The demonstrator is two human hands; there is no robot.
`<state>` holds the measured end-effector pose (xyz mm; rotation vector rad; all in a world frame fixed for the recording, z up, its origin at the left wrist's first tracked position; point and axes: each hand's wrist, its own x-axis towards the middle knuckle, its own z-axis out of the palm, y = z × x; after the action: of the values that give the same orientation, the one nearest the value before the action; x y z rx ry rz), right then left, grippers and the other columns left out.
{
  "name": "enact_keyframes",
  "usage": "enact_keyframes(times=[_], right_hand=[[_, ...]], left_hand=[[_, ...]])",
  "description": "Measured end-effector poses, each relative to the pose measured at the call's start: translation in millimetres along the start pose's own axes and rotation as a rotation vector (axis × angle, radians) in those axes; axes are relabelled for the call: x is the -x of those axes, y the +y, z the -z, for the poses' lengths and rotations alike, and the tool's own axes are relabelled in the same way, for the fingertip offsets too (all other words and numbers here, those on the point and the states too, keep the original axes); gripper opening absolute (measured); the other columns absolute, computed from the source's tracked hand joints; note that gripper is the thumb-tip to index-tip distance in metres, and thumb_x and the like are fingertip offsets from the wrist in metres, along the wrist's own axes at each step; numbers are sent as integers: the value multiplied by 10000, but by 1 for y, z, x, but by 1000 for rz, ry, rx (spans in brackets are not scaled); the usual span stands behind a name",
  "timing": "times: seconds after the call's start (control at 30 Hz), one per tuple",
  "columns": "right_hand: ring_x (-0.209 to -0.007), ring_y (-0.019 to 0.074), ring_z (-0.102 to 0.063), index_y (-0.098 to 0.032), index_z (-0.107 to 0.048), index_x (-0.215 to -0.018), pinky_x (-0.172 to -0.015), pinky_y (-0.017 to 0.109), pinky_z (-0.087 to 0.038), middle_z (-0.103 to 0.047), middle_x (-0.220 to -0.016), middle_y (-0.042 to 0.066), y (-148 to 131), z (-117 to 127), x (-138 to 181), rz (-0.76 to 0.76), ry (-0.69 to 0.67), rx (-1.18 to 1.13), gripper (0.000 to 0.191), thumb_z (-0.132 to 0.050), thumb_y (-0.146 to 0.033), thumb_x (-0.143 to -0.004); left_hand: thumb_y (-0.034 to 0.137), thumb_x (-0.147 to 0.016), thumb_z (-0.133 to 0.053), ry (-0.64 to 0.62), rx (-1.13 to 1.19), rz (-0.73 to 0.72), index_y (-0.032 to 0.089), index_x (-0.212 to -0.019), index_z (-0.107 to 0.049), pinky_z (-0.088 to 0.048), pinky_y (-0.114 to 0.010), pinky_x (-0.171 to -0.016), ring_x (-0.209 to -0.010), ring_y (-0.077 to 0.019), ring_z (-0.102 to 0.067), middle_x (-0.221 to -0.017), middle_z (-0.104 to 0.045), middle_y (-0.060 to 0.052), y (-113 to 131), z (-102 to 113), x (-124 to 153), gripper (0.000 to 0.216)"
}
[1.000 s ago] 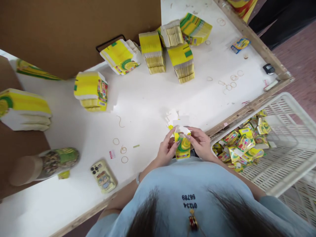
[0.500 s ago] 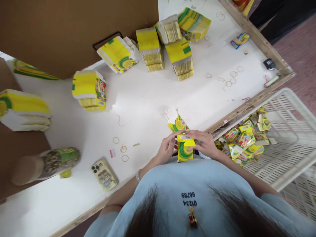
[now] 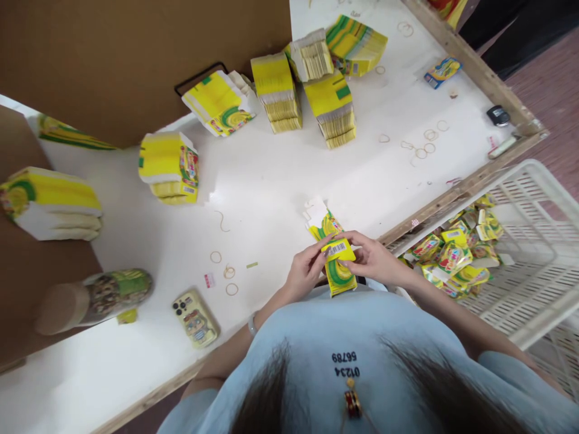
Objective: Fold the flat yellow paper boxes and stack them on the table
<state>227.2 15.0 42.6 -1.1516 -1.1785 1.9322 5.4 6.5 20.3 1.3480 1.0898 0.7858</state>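
Observation:
A small yellow and green carton point(image 3: 340, 269) stands upright at the near table edge, gripped from both sides. My left hand point(image 3: 307, 272) pinches its left side and top flap. My right hand point(image 3: 374, 259) holds its right side, fingers on the barcoded top flap, which lies nearly folded down. Just behind it a short pile of flat cartons point(image 3: 322, 220) lies on the white table point(image 3: 271, 181).
Bundles of flat yellow cartons point(image 3: 168, 166) sit at the left and far middle point(image 3: 332, 108). Rubber bands point(image 3: 231, 289) are scattered about. A phone point(image 3: 195, 310) and a jar point(image 3: 97, 295) lie near left. A white crate point(image 3: 534, 265) with folded cartons point(image 3: 452, 256) stands right of the table.
The carton's white top flaps stood open; the yellow barcoded flap has since been folded down over the top, and both hands have closed in on it.

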Motion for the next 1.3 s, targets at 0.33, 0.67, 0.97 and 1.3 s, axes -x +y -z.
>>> enact_keyframes(times=[0.33,0.67,0.97,1.3], right_hand=[[-709,158,-728,-232,-756,-1047,-598,270,-608,-795,-897,43,25,19,14,59,447,-9,402,-762,-572,-832],[-1447,508,-449,-132,-485,-1534,-1089,703,-422,-490,-1501,367,3,161,95,-98,1235,1419,958,-603,-784,-841],[-1265,323,-608,-242,-482,-1501,-1065,549,-543,-624,-1343,172,27,-2,-87,677,632,995,554,-524,-501,-1013],[-854,234,-730,-240,-630,-1263,-811,368,-615,-757,-997,112,23,-12,-82,673,631,754,391,-381,-472,-1069]], left_hand=[[421,-1016,-561,58,-499,-292,258,-1387,-644,-447,-466,-1078,-1251,-286,-534,-1307,-599,-136,-20,28,-67,414],[335,-954,-679,-9,-595,-109,150,-747,-704,-490,-362,-836,-808,-208,-600,-791,-682,-80,-37,51,-152,279],[609,-1026,-438,164,-281,-191,162,-1016,-793,-541,-268,-617,-615,-146,-637,-717,-693,-37,9,51,-108,571],[754,-926,-501,232,-4,-204,168,-910,-750,-511,-257,-583,-597,-130,-580,-695,-667,-34,30,27,-75,637]])
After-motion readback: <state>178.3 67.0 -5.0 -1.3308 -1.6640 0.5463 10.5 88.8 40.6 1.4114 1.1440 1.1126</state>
